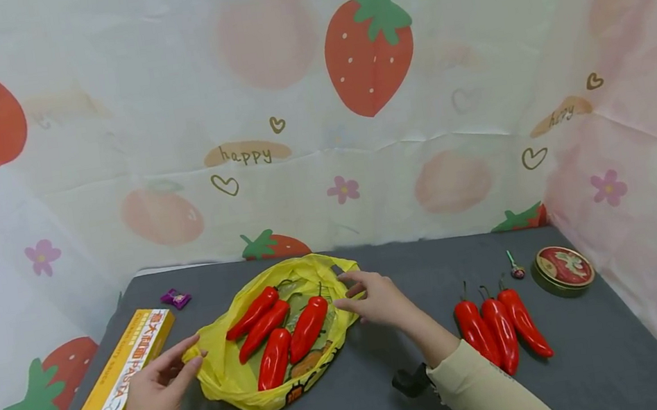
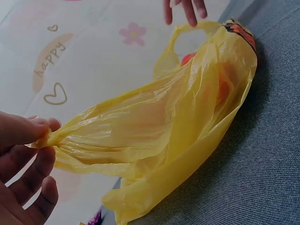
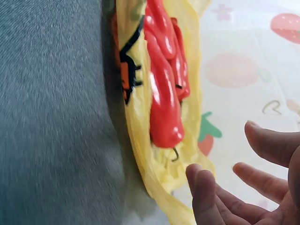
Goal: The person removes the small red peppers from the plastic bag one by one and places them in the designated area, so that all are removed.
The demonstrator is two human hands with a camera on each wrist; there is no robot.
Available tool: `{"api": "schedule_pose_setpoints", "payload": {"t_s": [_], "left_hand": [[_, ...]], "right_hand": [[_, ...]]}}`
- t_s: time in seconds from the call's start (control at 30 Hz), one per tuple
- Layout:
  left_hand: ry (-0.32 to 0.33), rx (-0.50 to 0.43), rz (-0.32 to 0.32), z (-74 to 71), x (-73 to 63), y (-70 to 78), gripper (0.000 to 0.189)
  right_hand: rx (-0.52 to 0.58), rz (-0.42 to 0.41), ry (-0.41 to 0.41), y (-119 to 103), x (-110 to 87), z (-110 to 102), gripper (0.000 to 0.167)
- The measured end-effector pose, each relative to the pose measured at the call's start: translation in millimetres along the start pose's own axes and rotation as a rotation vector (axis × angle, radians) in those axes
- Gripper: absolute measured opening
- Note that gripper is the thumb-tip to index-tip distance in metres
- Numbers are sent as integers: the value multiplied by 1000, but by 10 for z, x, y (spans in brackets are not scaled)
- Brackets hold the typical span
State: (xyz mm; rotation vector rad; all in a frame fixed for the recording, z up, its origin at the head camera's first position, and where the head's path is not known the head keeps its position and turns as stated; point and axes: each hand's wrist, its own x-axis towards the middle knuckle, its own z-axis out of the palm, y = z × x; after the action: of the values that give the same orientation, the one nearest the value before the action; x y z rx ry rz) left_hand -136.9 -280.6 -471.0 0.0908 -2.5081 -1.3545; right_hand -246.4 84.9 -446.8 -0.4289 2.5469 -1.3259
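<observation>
A yellow plastic bag [image 1: 217, 382] lies spread on the grey table with its mouth up, and several shiny red chili peppers [image 1: 275, 361] rest inside. At the bag's left side, my left hand [image 1: 155, 394] pinches a gathered corner between thumb and fingertips. The left wrist view shows that pinched corner [image 2: 58, 137] stretched taut from the bag. My right hand [image 1: 379, 299] hovers by the bag's right rim, thumb and fingers apart. In the right wrist view, the fingertips [image 3: 205, 183] are close to the bag's loop; whether they touch it I cannot tell.
Three more red chili peppers [image 1: 500, 331] lie to the right, beside a small green-stemmed item [image 1: 517, 271] and a round tin [image 1: 564, 268]. A long yellow pasta box [image 1: 109, 397] lies at the left, with a purple wrapped candy [image 1: 176, 298] behind it. A black object [image 1: 410, 382] sits near my right wrist.
</observation>
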Motion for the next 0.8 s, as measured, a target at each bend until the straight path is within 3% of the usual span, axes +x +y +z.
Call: {"api": "schedule_pose_setpoints", "payload": {"t_s": [0.4, 0.63, 0.8], "left_hand": [[-8, -27, 38, -3, -7, -24, 35], [-18, -37, 47, -8, -9, -67, 34], [-6, -54, 47, -6, -17, -54, 33]], "right_hand": [[82, 81, -99, -1, 260, 287, 62], [-109, 30, -171, 18, 382, 426, 66], [-106, 62, -232, 2, 386, 467, 64]]}}
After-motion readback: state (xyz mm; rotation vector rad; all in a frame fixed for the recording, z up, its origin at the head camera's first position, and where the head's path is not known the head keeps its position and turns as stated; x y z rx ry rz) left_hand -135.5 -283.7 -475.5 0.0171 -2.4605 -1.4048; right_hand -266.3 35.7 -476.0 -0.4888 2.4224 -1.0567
